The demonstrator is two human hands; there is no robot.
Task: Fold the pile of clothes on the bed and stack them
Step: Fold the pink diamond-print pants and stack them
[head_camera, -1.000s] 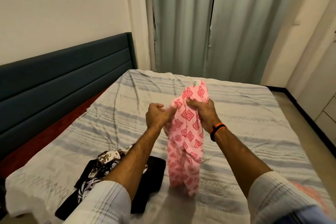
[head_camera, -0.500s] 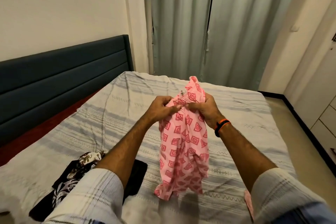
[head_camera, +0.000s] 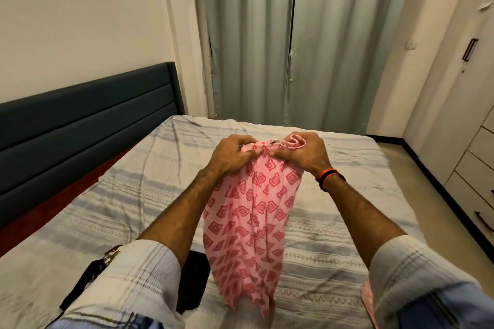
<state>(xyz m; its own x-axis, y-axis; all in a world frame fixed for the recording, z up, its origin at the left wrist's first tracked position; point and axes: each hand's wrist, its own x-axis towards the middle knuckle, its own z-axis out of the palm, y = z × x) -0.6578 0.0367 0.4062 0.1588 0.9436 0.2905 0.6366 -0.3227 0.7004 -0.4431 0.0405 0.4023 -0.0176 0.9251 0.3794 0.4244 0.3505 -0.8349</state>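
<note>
Pink diamond-print garment held up over striped bed, top edge bunched between both hands. Left hand and right hand side by side, fingers curled round fabric. Rest hangs below grip. Dark clothes lie on bed, lower left of grip, partly behind left sleeve.

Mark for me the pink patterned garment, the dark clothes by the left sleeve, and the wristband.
pink patterned garment (head_camera: 248,222): head view, middle of the hanging cloth.
dark clothes (head_camera: 193,275): head view, black fabric lying on the bed.
wristband (head_camera: 329,177): head view, orange and black band on the right wrist.
</note>
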